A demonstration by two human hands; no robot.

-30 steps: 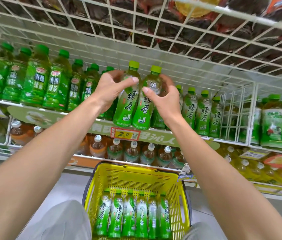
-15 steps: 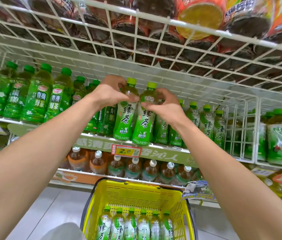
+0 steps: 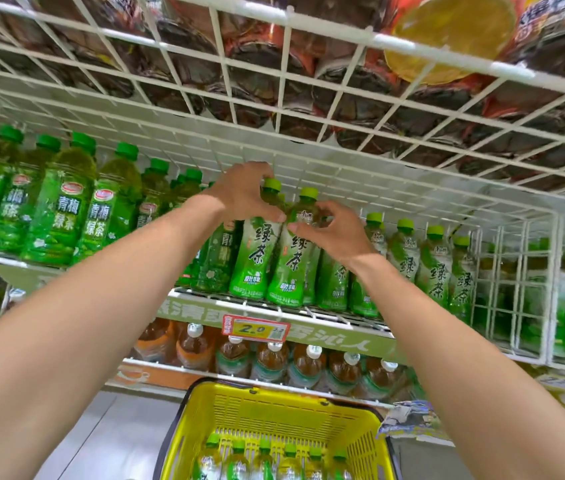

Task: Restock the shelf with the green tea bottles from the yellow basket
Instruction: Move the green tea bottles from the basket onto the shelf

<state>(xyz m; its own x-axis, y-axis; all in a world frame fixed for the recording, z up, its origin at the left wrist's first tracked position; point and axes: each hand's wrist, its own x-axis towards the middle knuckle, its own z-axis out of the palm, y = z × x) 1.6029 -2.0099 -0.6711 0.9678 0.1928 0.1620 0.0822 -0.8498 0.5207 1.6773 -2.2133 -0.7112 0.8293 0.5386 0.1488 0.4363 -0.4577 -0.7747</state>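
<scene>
Store aisle, white wire shelf at arm height. L hand curls round the neck of one green tea bottle. R hand pinches the shoulder of a second bottle, which touches the first. Both labels read 绿茶, w/ bases at the shelf's front edge. To the left, neighbour bottles read 青梅绿茶. Below, price tag reads 2.0. Overhead rack sits close above the caps. Under the arms, yellow basket holds more green-capped bottles.
</scene>
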